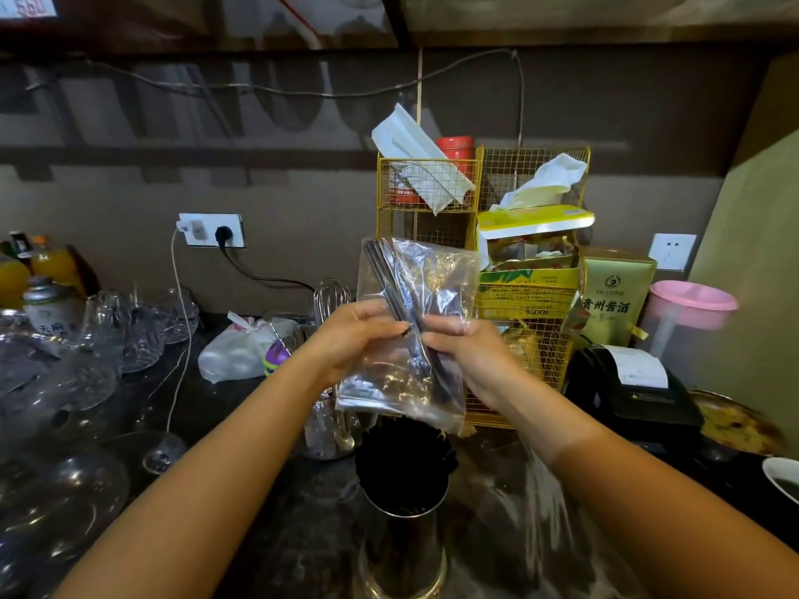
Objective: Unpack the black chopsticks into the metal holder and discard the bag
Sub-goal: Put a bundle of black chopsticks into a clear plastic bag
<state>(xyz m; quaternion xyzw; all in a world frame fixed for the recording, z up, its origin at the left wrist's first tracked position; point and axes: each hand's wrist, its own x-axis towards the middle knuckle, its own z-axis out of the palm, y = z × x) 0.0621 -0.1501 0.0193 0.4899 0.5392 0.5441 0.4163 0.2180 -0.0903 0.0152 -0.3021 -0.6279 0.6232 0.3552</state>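
Both hands pinch clear bag mid-length, above metal holder: left hand, right hand. Film light, slippery, crinkly; black chopsticks inside stiff, likely slide. Better hold: sticks through film.

left hand: raised at centre, fingers pinched closed | right hand: level beside it, fingers pinched closed | forearms bare, converging

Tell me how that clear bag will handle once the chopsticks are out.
The bag looks thin and crinkled, so probably floppy and very light. Its glossy film may be slippery in the left hand and right hand. Only the chopsticks seem to stiffen it.
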